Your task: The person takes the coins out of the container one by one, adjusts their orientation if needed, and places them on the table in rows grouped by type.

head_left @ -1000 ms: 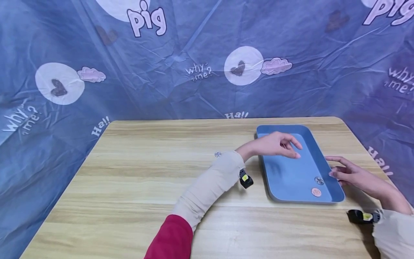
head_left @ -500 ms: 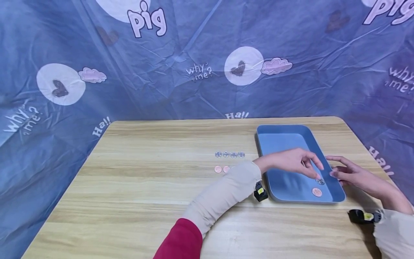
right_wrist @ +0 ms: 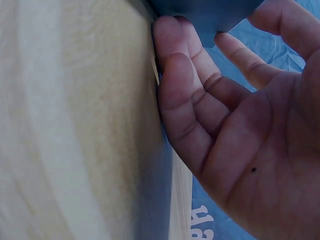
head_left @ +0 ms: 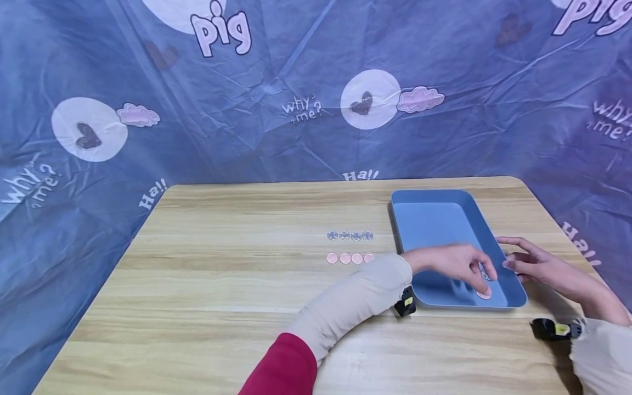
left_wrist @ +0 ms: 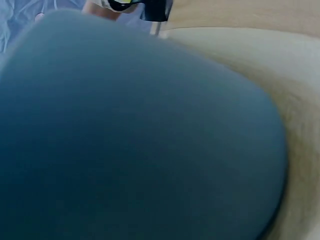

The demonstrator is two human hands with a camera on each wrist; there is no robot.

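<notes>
In the head view a blue tray (head_left: 436, 219) lies on the table's right part. My left hand (head_left: 456, 266) reaches down into it, fingers bent and parted. One fingertip is over a pink coin (head_left: 483, 296) near the tray's front right corner, partly covering it. Just behind, a silver coin (head_left: 486, 274) shows between the fingers. My right hand (head_left: 548, 271) holds the tray's right side, thumb at the rim. The right wrist view has its curled fingers (right_wrist: 182, 95) against the tray's outside. In the left wrist view, the blurred tray wall (left_wrist: 150, 125) hides the left hand.
Left of the tray, a row of several silver coins (head_left: 350, 236) lies on the wooden table (head_left: 222, 285). A row of several pink coins (head_left: 350, 258) lies in front of it, its right end close to the left sleeve (head_left: 365, 291). A blue printed cloth (head_left: 247, 137) hangs behind.
My left hand has moved down and to the right within the tray, past the silver coin to the pink one. Both coin rows have come into view. The right hand stays at the tray.
</notes>
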